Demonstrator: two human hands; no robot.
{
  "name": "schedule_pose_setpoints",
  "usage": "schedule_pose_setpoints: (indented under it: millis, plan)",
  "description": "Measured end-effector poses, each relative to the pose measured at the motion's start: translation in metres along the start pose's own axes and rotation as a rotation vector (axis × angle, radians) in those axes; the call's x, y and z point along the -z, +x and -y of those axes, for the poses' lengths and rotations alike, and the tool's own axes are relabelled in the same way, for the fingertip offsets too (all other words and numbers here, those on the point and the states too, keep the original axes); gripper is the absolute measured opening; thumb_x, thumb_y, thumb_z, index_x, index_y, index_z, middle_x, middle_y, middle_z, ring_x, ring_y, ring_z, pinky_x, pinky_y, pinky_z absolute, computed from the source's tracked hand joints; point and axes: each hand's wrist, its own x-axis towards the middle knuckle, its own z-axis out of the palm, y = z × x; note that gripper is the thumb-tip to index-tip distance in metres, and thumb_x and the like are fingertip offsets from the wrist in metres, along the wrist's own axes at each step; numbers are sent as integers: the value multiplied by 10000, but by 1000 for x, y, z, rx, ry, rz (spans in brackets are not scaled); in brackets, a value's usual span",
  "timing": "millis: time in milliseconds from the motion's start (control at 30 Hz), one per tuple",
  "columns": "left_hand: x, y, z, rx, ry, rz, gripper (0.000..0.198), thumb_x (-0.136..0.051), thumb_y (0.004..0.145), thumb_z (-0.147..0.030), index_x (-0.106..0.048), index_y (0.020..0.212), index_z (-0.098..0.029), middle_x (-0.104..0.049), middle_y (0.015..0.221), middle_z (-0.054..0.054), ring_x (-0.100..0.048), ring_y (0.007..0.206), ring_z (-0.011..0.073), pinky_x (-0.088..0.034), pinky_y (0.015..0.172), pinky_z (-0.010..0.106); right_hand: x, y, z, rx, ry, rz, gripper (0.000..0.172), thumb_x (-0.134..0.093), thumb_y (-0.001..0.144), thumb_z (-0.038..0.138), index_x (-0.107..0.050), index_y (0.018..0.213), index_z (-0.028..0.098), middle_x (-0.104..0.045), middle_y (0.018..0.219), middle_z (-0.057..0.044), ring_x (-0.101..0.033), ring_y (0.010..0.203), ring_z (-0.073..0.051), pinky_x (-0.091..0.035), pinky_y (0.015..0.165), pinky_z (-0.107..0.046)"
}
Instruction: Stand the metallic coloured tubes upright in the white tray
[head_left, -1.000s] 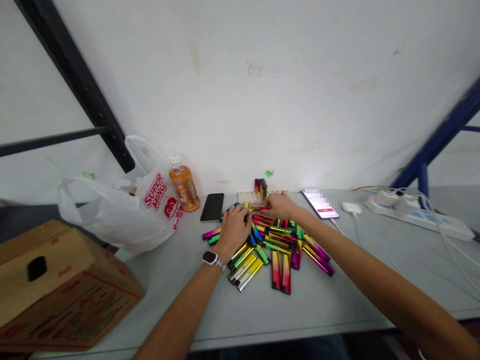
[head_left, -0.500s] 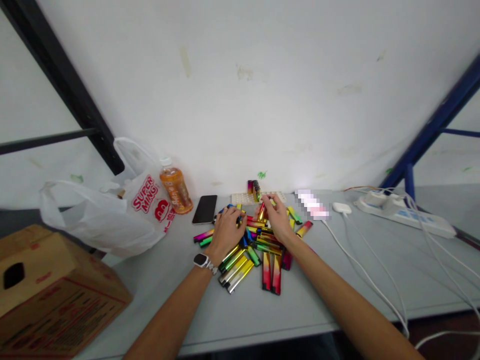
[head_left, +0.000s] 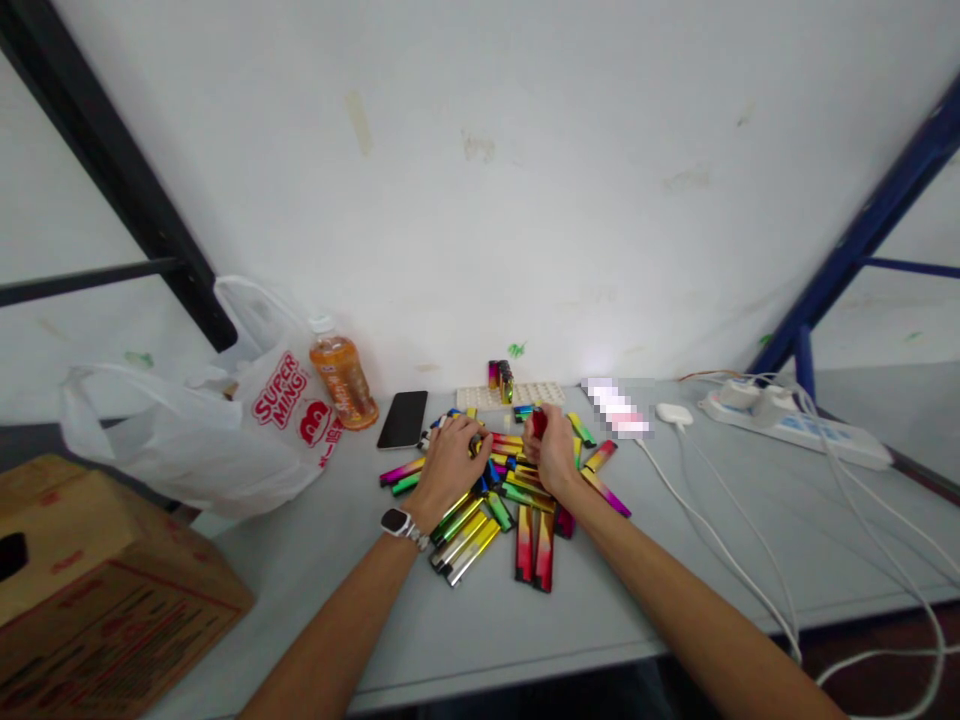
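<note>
Shiny multicoloured lighters (head_left: 474,552) lie in a loose pile on the grey table. My right hand (head_left: 553,450) is closed around a red lighter (head_left: 539,422), held upright over the right side of the pile with its red end above the fist. My left hand (head_left: 452,462), with a watch (head_left: 397,522) at the wrist, rests low over the pile's left side. Its fingers are curled, and a dark lighter end shows between thumb and forefinger. Behind the pile, a few lighters (head_left: 505,382) stand upright on a cream-coloured tray with a grid of holes (head_left: 534,396).
A black phone (head_left: 403,420), an orange drink bottle (head_left: 345,378), a white plastic bag (head_left: 187,440) and a cardboard box (head_left: 112,590) are on the left. To the right lie a lit, blurred-out device (head_left: 616,408), a white charger (head_left: 674,414), cables and a power strip (head_left: 847,440).
My right hand has turned from a fingertip hold to a fist around the red lighter. My left hand stays on the pile. The whole view has shifted slightly.
</note>
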Motion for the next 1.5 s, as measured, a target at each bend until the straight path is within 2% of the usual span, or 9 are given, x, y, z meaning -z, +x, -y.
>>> schedule_pose_setpoints:
  millis: [167, 333, 500, 700, 833, 933, 1033, 1233, 1500]
  plan:
    - [1, 0, -1, 8, 5, 7, 183, -525, 968, -297, -675, 908, -211, -688, 1051, 50, -599, 1063, 260, -425, 980, 444, 2, -4, 3, -66, 111, 126, 604, -419, 867, 715, -435, 531, 213, -220, 424, 84, -131, 369, -57, -72, 378, -220]
    - [2, 0, -2, 7, 8, 16, 190, -525, 965, -302, -676, 899, -209, -686, 1046, 56, -595, 1061, 263, -433, 941, 435, 1, -2, 2, -10, 27, 50, 532, -482, 871, 613, -411, 515, 224, -231, 419, 73, -164, 364, -66, -107, 378, -229]
    - [1, -1, -2, 7, 9, 10, 189, -527, 964, -304, -679, 905, -208, -691, 1057, 57, -594, 1067, 264, -433, 925, 431, 0, 1, -1, 32, -70, -26, 452, -406, 898, 470, -409, 508, 240, -269, 406, 41, -220, 360, -94, -138, 371, -242]
    - [1, 0, -2, 4, 14, 12, 174, -538, 957, -299, -677, 901, -211, -689, 1057, 52, -593, 1067, 266, -438, 924, 438, 2, 0, -4, 60, -71, -3, 486, -444, 898, 564, -435, 538, 237, -266, 426, 54, -221, 373, -93, -153, 382, -241]
    - [1, 0, -1, -3, 4, 11, 190, -526, 968, -309, -679, 913, -210, -684, 1039, 55, -594, 1055, 266, -433, 956, 454, 3, 1, -3, 26, 6, 124, 585, -423, 867, 751, -596, 737, 208, -287, 483, 78, -198, 392, -80, -146, 388, -230]
    - [0, -1, 0, -6, -10, 5, 182, -531, 966, -306, -677, 910, -213, -683, 1042, 53, -597, 1065, 260, -420, 1001, 461, 5, 2, -2, 86, -12, 204, 565, -495, 855, 745, -652, 957, 212, -395, 569, 66, -320, 448, -93, -280, 424, -229]
    - [0, -1, 1, -8, -14, 1, 169, -540, 962, -299, -674, 896, -218, -684, 1039, 48, -598, 1071, 254, -403, 1033, 466, 9, 5, -1, 200, -157, 226, 471, -587, 867, 656, -671, 1038, 225, -499, 645, 43, -455, 558, -116, -390, 528, -248]
    - [5, -3, -3, -4, 4, 17, 180, -528, 970, -286, -678, 907, -210, -681, 1034, 53, -592, 1049, 255, -431, 954, 441, 16, 24, 12, 452, -562, 224, 317, -723, 806, 488, -724, 926, 194, -687, 815, -32, -590, 718, -166, -457, 662, -297]
    - [5, -5, 1, 0, 0, 14, 181, -527, 973, -288, -685, 918, -218, -691, 1067, 50, -588, 1066, 251, -425, 945, 435, -14, 88, 50, 654, -1018, 384, 162, -700, 815, 240, -749, 961, 192, -737, 819, -33, -584, 672, -154, -451, 722, -302]
